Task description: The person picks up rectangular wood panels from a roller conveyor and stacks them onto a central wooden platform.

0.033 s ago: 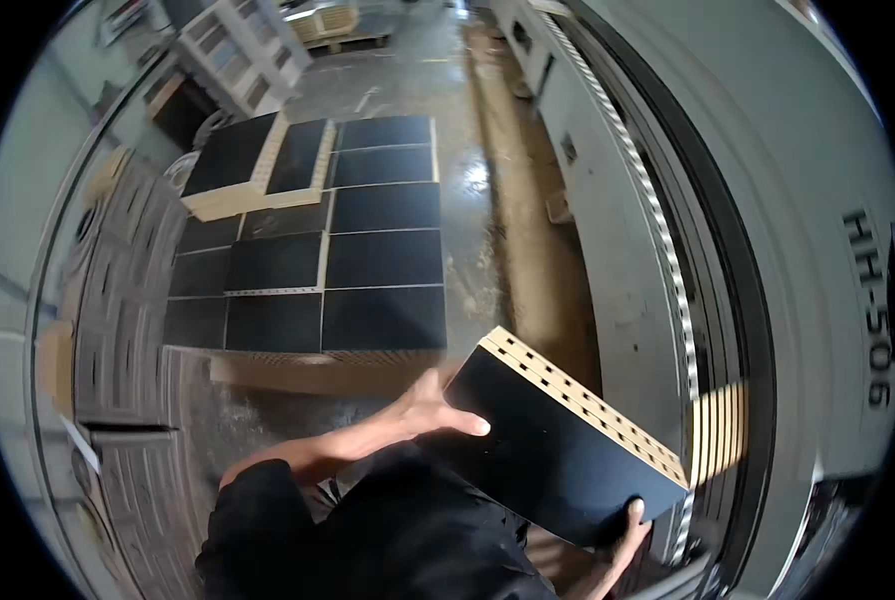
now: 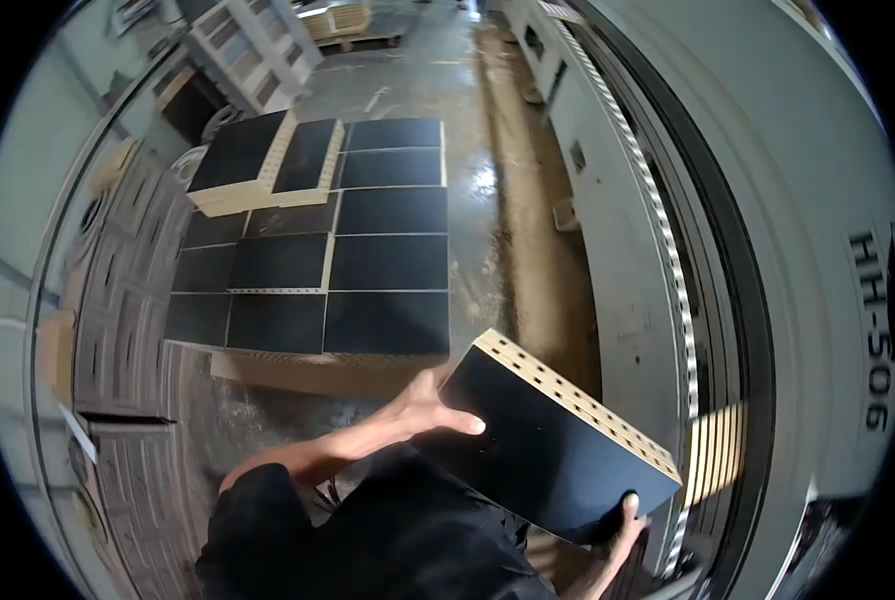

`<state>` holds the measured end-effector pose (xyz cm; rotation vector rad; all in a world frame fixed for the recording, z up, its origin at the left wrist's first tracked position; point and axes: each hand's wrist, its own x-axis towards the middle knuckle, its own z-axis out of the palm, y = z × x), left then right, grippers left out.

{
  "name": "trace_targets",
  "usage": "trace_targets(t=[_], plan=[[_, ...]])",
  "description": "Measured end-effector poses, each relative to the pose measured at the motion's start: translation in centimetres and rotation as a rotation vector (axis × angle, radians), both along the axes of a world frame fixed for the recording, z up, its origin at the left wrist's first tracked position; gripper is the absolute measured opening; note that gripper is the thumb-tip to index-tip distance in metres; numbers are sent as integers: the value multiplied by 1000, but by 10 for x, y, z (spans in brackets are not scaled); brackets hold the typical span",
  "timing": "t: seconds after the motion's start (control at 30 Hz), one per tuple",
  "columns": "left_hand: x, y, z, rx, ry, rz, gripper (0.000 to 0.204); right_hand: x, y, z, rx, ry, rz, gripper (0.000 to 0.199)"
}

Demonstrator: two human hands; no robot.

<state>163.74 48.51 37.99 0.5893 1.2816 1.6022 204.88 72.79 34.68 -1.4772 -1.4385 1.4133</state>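
A short stack of black-faced boards (image 2: 537, 440) is tilted in front of my body, its pale drilled edge turned up and away from me. My left hand (image 2: 432, 412) grips its left end, thumb lying on the black face and fingers hidden behind. At the lower right corner my right hand (image 2: 622, 535) holds the same stack, thumb on top. Just right of the boards' far right corner, a row of pale board edges (image 2: 715, 455) stands side by side on the machine (image 2: 637, 300).
Rows of black-topped board stacks (image 2: 387, 265) stand ahead to the left, with two higher piles (image 2: 242, 150) at their far left. Grey-brown stacked panels (image 2: 127, 300) line the left side. A wet brown strip of floor (image 2: 527, 200) runs along the machine's base.
The view has shifted slightly, so the stacks ahead sit a little farther right. The held boards have moved slightly left, away from the row on the machine. Both hands keep their hold.
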Motion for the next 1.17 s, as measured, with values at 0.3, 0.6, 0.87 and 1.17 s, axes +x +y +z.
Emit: trace_targets(t=[0.3,0.6,0.87,1.17], plan=[[-89,51,-49,-343,-177,567,74,-283,182,-48,-284,57,585,90],[-168,174,-55,-333,-373,1043,58,-563,354,-74,-467,39,1060,77],[-208,204,-74,-239,-415,1423,65,-753,359,-73,-410,-182,1394,78],[-322,227,-130,-287,-488,1648,85,-943,360,-104,-437,-442,1644,94]])
